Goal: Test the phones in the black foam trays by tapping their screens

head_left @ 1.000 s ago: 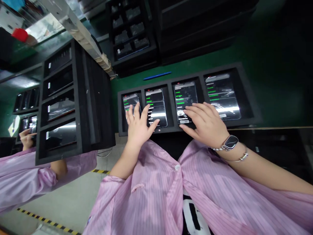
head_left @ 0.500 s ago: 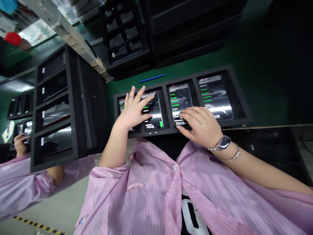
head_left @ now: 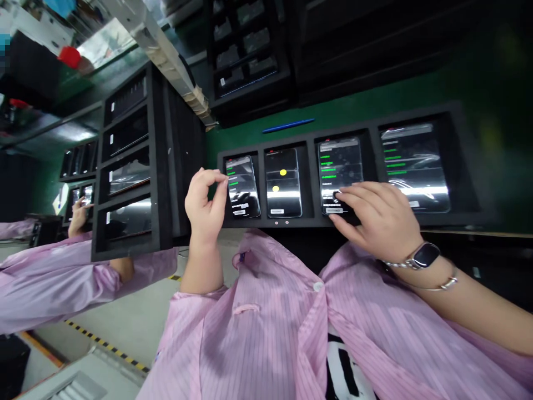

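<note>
Green bench point(head_left: 353, 108) | foam tray point(head_left: 300, 223), four phones point(head_left: 283, 183) | right hand point(head_left: 377, 214) open on third phone point(head_left: 339, 161) | left hand point(head_left: 204, 200) pinching nothing beside first phone point(head_left: 242, 186)

Four smartphones lie face up in separate bays of the black foam tray point(head_left: 303, 222) before me. Three lit screens show lists with green lettering; the second phone from my left point(head_left: 283, 183) shows yellow dots on a dark screen. My right fingertips point(head_left: 338, 194) touch the lower part of the third phone point(head_left: 339, 161).
</note>
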`<state>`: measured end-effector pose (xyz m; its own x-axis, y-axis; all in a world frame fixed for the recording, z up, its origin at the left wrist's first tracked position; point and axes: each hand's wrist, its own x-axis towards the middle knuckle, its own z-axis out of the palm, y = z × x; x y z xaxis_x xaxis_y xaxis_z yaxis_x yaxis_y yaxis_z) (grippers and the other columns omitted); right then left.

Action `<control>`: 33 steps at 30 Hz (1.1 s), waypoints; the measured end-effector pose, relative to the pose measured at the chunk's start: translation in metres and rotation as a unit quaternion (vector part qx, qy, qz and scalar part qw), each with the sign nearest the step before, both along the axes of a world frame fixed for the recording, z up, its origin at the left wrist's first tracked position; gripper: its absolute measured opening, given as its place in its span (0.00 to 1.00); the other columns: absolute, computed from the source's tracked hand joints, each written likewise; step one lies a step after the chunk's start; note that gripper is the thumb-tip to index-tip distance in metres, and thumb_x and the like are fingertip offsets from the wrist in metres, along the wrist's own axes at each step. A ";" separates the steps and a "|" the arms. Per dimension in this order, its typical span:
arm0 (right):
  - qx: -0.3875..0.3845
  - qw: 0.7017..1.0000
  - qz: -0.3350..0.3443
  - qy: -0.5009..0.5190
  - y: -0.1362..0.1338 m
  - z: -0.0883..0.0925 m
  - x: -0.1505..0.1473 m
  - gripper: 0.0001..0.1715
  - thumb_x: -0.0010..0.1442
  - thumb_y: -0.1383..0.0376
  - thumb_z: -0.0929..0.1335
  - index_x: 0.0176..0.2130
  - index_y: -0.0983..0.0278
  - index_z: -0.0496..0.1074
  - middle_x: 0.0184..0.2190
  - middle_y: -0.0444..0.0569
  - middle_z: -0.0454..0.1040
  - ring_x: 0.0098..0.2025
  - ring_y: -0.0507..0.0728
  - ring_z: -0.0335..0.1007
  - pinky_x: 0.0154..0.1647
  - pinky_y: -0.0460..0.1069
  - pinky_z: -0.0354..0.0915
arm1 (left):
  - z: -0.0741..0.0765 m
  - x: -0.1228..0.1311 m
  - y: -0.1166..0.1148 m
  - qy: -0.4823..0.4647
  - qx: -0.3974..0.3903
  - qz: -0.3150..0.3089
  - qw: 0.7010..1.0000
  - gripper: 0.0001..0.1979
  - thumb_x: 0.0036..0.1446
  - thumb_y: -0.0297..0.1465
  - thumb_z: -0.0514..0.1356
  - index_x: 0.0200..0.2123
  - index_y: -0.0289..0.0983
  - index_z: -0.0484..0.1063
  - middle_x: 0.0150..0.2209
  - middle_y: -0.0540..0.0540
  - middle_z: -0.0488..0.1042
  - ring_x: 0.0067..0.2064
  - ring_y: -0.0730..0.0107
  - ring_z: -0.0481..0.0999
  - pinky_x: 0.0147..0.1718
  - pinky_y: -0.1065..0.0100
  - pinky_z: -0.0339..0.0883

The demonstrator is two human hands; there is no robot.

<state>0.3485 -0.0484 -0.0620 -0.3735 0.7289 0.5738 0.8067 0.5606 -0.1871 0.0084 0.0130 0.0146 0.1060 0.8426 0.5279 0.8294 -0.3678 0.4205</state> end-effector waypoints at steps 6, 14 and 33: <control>0.002 1.000 0.004 -0.006 0.000 0.000 0.001 0.22 0.64 0.59 0.73 0.54 0.65 0.72 0.48 0.56 0.82 0.51 0.68 0.77 0.52 0.61 0.71 | -0.036 -0.015 -0.027 0.057 -0.048 0.014 0.997 0.15 0.72 0.42 0.53 0.51 0.40 0.71 0.50 0.41 0.79 0.59 0.59 0.77 0.63 0.51 0.71; -0.001 1.000 -0.002 -0.008 -0.001 -0.002 0.001 0.20 0.65 0.58 0.72 0.52 0.67 0.73 0.47 0.57 0.82 0.51 0.69 0.78 0.53 0.62 0.71 | -0.062 -0.009 -0.026 0.089 -0.067 0.025 0.993 0.22 0.69 0.44 0.57 0.60 0.37 0.65 0.60 0.35 0.73 0.66 0.52 0.70 0.67 0.49 0.64; 0.013 1.000 0.004 -0.020 0.001 0.001 0.000 0.20 0.65 0.59 0.72 0.51 0.70 0.73 0.46 0.58 0.82 0.49 0.69 0.78 0.52 0.60 0.70 | -0.063 -0.012 -0.013 0.039 -0.202 0.038 0.978 0.44 0.63 0.61 0.58 0.71 0.40 0.58 0.72 0.30 0.59 0.74 0.43 0.58 0.70 0.45 0.57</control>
<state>0.3481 -0.0470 -0.0614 -0.4023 0.7104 0.5775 0.8082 0.5719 -0.1405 -0.0036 0.0001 -0.0485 0.0614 0.9879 0.1424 0.8838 -0.1201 0.4523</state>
